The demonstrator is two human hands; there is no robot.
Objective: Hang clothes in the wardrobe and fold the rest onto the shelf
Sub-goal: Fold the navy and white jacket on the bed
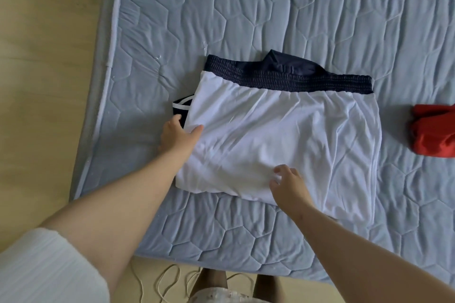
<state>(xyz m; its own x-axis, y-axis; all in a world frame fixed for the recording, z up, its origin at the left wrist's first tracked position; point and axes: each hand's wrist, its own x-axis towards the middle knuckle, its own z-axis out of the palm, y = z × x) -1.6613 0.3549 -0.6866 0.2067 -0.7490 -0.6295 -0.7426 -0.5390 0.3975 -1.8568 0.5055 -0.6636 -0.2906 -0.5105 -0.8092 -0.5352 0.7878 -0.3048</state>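
Note:
A white garment with a navy elastic band point(283, 135) lies folded flat on the blue quilted mattress point(270, 15). Navy cloth sticks out behind the band, and a navy cuff with a white stripe pokes out at the left edge. My left hand point(178, 134) grips that left edge, thumb on top of the white cloth and fingers tucked beside it. My right hand point(288, 184) rests on the near edge of the garment with its fingers bent onto the cloth.
A crumpled red garment point(433, 131) lies on the mattress at the far right. Light wooden floor point(44, 69) runs along the left side. A thin pale cord point(160, 285) loops on the floor by my legs below the mattress edge.

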